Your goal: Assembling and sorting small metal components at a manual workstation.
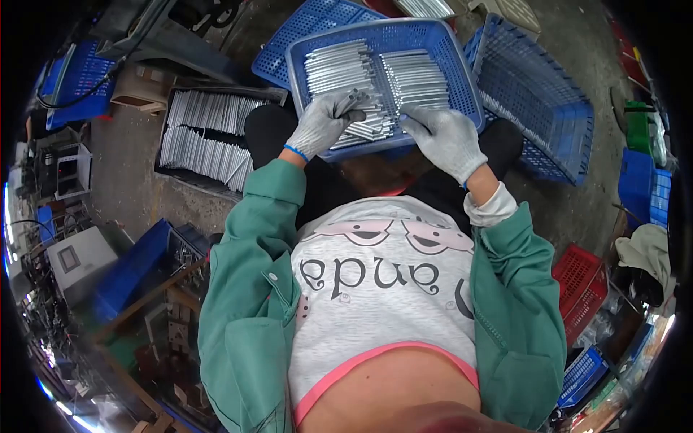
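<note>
Several short silvery metal tubes (354,96) are bunched in my left hand (322,124), which wears a pale knitted glove and is closed round them, their ends pointing up and right. My right hand (442,137), gloved the same way, hovers over the near right part of a blue plastic basket (473,86). Its thumb and fingertips come together at the near end of the right stack; whether anything is between them is too small to tell. Inside the basket lie two stacks of metal tubes (415,78), the left one looser at its near end.
Left of the basket stands a black crate (164,172) with two rows of similar tubes. A deeper blue crate (570,130) at the right has tubes along its near left side. Another blue basket (278,54) sits behind. A red crate (577,278) is at the lower right.
</note>
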`<state>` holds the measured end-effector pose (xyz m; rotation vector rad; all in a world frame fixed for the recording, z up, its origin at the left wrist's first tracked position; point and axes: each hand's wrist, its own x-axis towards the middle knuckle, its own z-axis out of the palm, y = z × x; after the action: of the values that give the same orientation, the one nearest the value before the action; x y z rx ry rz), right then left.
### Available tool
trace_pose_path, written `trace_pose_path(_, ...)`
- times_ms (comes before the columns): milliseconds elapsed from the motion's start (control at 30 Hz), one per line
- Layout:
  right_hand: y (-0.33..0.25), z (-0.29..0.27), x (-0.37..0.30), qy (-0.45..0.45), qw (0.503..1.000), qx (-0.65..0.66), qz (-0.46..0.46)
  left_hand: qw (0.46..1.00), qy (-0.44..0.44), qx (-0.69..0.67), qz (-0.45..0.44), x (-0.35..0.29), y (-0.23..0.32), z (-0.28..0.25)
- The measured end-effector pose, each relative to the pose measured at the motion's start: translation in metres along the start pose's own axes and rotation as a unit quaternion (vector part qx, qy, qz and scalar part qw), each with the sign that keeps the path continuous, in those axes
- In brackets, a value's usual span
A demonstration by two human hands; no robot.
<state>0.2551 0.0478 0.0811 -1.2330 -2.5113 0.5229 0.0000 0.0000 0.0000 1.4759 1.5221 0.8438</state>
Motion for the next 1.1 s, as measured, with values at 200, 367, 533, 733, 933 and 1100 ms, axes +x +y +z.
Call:
trace_pose_path(200,0.037,0.067,0.005,-0.002,1.000,-0.018,-0.020,0.999,0.015,-0.028,0.031,0.014,-0.081,0.035)
trace_pose_path(367,-0.002,-0.024,0.005,-0.023,1.000,-0.020,0.005,0.996,0.014,-0.064,0.054,0.006,-0.014,0.011)
trace_pose_path(533,-0.007,-0.084,0.034,-0.012,0.993,-0.112,-0.024,0.995,0.041,-0.034,0.085,0.021,0.082,-0.020)
trace_pose_path(733,-0.029,-0.098,0.018,-0.030,0.997,-0.075,-0.021,0.987,0.060,0.035,0.142,-0.011,0.131,-0.030)
trace_pose_path(933,-0.040,-0.108,0.013,-0.078,0.997,-0.022,-0.007,0.933,0.178,0.183,0.254,-0.023,0.144,-0.024)
trace_pose_path(1100,-0.036,-0.084,0.006,-0.078,0.997,0.004,0.021,0.942,0.171,0.150,0.247,-0.039,0.122,-0.020)
